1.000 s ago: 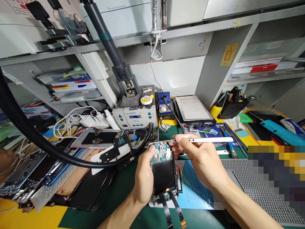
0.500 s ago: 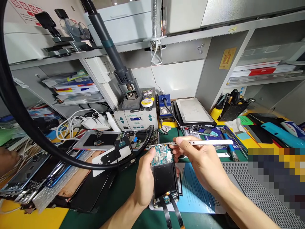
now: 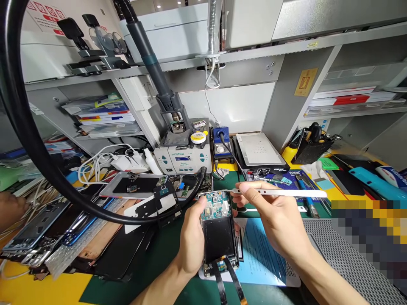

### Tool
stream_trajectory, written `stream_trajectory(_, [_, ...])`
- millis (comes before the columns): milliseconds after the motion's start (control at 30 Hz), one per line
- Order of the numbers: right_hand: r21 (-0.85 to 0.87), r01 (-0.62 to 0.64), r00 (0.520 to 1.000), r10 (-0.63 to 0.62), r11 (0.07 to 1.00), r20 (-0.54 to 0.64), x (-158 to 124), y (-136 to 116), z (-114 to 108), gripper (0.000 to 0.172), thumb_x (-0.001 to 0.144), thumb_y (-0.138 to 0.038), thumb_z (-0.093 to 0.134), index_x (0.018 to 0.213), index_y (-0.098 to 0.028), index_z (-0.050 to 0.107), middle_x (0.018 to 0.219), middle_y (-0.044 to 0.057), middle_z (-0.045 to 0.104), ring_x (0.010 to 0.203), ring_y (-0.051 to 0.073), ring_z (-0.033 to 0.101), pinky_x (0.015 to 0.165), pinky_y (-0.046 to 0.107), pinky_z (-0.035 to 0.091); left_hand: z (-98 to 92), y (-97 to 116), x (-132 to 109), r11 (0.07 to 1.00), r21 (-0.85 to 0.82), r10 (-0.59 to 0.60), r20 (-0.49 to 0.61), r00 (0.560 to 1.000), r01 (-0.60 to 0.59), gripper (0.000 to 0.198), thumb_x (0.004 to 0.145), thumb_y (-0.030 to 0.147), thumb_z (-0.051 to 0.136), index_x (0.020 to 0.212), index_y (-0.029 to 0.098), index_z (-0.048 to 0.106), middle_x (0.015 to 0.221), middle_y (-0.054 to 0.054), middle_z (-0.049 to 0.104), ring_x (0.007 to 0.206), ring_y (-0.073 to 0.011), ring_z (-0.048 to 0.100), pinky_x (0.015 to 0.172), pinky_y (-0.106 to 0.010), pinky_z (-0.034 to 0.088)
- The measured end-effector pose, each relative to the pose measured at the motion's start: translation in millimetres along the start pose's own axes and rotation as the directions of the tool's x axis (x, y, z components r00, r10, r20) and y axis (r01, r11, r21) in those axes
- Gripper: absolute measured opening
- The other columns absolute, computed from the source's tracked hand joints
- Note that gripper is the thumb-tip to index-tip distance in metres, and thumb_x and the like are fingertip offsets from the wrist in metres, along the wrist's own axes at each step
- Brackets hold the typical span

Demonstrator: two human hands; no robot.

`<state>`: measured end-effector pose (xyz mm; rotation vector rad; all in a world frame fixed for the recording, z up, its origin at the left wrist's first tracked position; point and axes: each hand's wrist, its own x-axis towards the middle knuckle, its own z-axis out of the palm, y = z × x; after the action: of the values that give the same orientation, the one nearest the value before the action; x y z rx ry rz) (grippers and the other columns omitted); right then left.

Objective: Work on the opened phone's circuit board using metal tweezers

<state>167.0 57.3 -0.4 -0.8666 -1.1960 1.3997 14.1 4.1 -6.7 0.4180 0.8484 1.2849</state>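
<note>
An opened smartphone (image 3: 218, 241) with its back off lies in my left hand (image 3: 192, 237), thumb along the left edge and fingertips showing at the right edge. At its upper end shows a blue-green circuit board (image 3: 215, 206), with a black battery below it. Two black ribbon cables (image 3: 234, 277) hang off the lower end. Between the thumb and fingers of my right hand (image 3: 275, 212) is a flat metal pry tool (image 3: 295, 193), held nearly level. Its thin end reaches the phone's top right edge; whether it touches is too small to tell.
Behind the phone stand a hot-air station (image 3: 184, 159), a soldering iron stand (image 3: 221, 146) and a heating plate (image 3: 260, 150). A thick black hose (image 3: 95, 214) loops across the left, over phone parts (image 3: 121, 254). Brushes and tools lie right. Another person's hand (image 3: 12, 209) shows at far left.
The pry tool's back end now reaches farther right and sits a little lower. My right hand has shifted slightly right with it. The phone stays in my left hand; the camera view has shifted a little.
</note>
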Motion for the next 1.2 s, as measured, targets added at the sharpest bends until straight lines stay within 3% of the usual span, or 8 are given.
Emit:
stream_trajectory(233, [-0.087, 0.071, 0.997, -0.073, 0.994, -0.021, -1.5, -3.6, 2.5, 0.025, 0.089, -0.047, 0.083, 0.084, -0.023, 0.081, 0.08, 0.004, 0.075, 0.074, 0.018, 0.069, 0.066, 0.024, 0.057, -1.7, 0.5, -0.7, 0.999, -0.038, -0.016, -0.008, 1.0, 0.016, 0.05, 0.089, 0.053, 0.062, 0.113, 0.013, 0.077, 0.077, -0.012, 0.077, 0.085, -0.0343, 0.075, 0.083, -0.046, 0.057])
stream_trajectory(500, [-0.107, 0.124, 0.991, -0.128, 0.987, -0.032, -1.8, -5.2, 4.1, 0.021, 0.09, -0.044, 0.081, 0.082, -0.025, 0.08, 0.078, 0.003, 0.075, 0.074, 0.017, 0.07, 0.065, 0.022, 0.059, -1.8, -0.3, 0.0, 0.996, 0.086, -0.017, -0.053, 0.998, 0.022, 0.061, 0.081, 0.068, 0.062, 0.092, 0.011, 0.081, 0.073, -0.016, 0.076, 0.066, -0.0316, 0.07, 0.064, -0.043, 0.055])
stream_trajectory(733, [-0.122, 0.136, 0.99, -0.139, 0.983, -0.012, -3.3, -6.1, -1.0, 0.018, 0.091, -0.043, 0.08, 0.084, -0.026, 0.081, 0.08, 0.002, 0.076, 0.076, 0.016, 0.071, 0.067, 0.021, 0.058, -1.2, -1.3, -1.9, 0.989, 0.108, -0.085, -0.14, 0.986, 0.101, 0.073, 0.077, 0.074, 0.059, 0.09, 0.005, 0.081, 0.077, -0.022, 0.077, 0.071, -0.0303, 0.071, 0.069, -0.04, 0.055])
stream_trajectory(1000, [-0.07, 0.085, 0.996, -0.086, 0.994, -0.006, 0.3, 2.5, -1.0, 0.019, 0.091, -0.045, 0.082, 0.088, -0.026, 0.081, 0.084, 0.002, 0.076, 0.079, 0.016, 0.07, 0.074, 0.024, 0.057, -3.5, -0.6, -0.3, 0.988, 0.121, -0.084, -0.085, 0.993, 0.094, 0.074, 0.081, 0.073, 0.053, 0.089, 0.005, 0.08, 0.072, -0.022, 0.075, 0.063, -0.0283, 0.068, 0.06, -0.037, 0.053])
stream_trajectory(1200, [-0.015, 0.051, 0.999, -0.051, 0.999, 0.003, 0.2, 4.9, -4.0, 0.019, 0.092, -0.045, 0.082, 0.088, -0.026, 0.081, 0.083, 0.001, 0.075, 0.08, 0.016, 0.069, 0.075, 0.025, 0.055, -5.0, 1.5, -5.3, 0.99, 0.073, -0.118, -0.008, 0.993, 0.118, 0.074, 0.092, 0.069, 0.044, 0.103, 0.004, 0.079, 0.079, -0.019, 0.076, 0.065, -0.0263, 0.068, 0.061, -0.034, 0.053])
